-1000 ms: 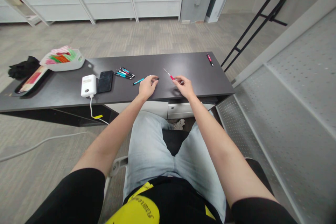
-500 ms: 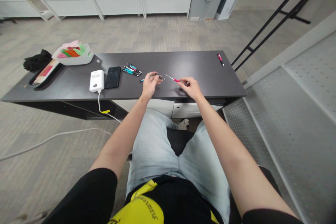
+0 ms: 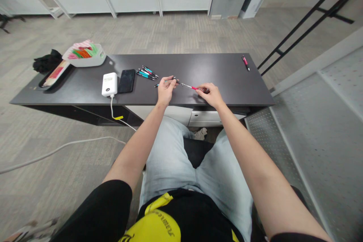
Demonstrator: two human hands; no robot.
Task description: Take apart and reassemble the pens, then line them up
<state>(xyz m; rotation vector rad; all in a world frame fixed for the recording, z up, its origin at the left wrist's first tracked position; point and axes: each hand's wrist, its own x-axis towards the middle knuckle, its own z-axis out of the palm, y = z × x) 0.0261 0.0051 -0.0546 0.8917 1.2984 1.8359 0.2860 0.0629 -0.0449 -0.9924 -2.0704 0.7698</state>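
Observation:
My left hand (image 3: 165,90) is closed, with thumb and fingertips around a small dark pen part (image 3: 177,81). My right hand (image 3: 210,95) pinches a red pen barrel (image 3: 194,88), and a thin silvery refill (image 3: 187,86) sticks out of it to the left. The refill's tip is close to the dark part; whether they touch is too small to tell. Behind my left hand, the end of a blue pen piece (image 3: 156,85) shows, the rest hidden by the fingers. Further left, several blue, red and black pens (image 3: 146,72) lie in a loose pile.
The dark desk (image 3: 221,77) carries a black phone (image 3: 126,81), a white power adapter (image 3: 109,84) with a cable, a white basket (image 3: 98,60) of colourful items and a black tray (image 3: 45,86). A red pen (image 3: 245,62) lies at the far right.
The dark pen part in my left hand and the refill in my right hand have come closer together and nearly in line. The whole view has shifted slightly.

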